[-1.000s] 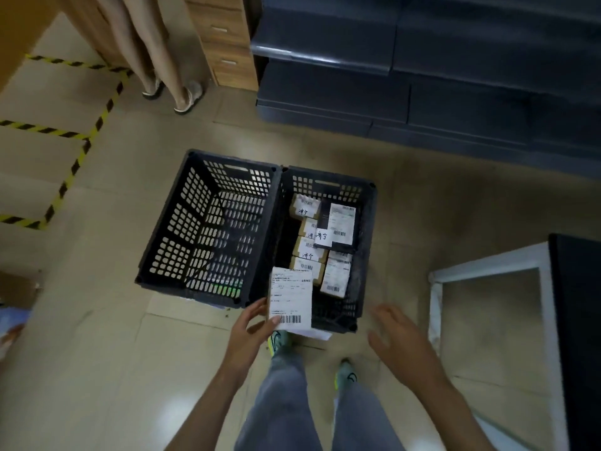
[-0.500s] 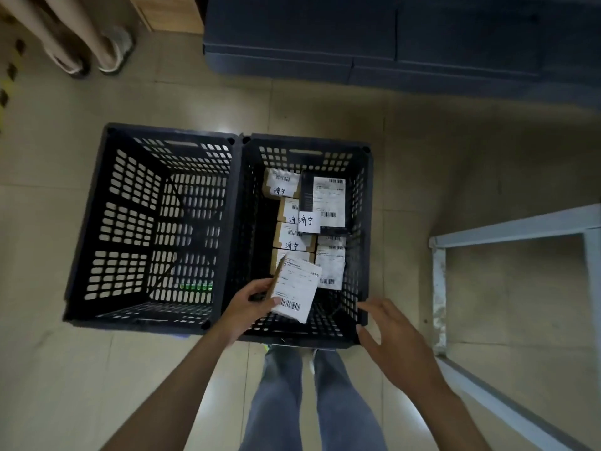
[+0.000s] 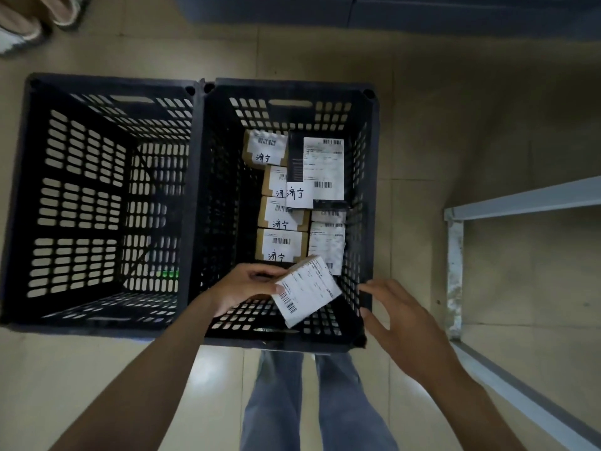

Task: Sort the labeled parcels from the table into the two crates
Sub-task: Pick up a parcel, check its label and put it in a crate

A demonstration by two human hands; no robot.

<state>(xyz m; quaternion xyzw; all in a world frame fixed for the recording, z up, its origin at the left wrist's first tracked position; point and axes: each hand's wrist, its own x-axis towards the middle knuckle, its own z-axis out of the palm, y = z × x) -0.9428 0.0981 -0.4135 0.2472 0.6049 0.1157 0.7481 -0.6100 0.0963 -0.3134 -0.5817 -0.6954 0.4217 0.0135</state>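
Two black slotted crates stand side by side on the floor. The left crate (image 3: pixel 29 196) shows no parcels inside. The right crate (image 3: pixel 370 151) holds several labeled parcels (image 3: pixel 281 245) in two rows. My left hand (image 3: pixel 242 288) grips a white-labeled parcel (image 3: pixel 307 292), tilted, inside the near end of the right crate. My right hand (image 3: pixel 400 317) hovers with spread fingers at that crate's near right corner, holding nothing.
A grey metal frame (image 3: pixel 455 265) stands on the tiled floor to the right. Dark shelving (image 3: pixel 390 11) runs along the far side. Another person's shoes (image 3: pixel 29 21) are at the top left. My legs (image 3: pixel 312 402) stand just behind the crates.
My view has tipped down over the crates. My left hand has carried the parcel from above the rim down into the right crate, tilting it. My right hand stays near the crate's corner.
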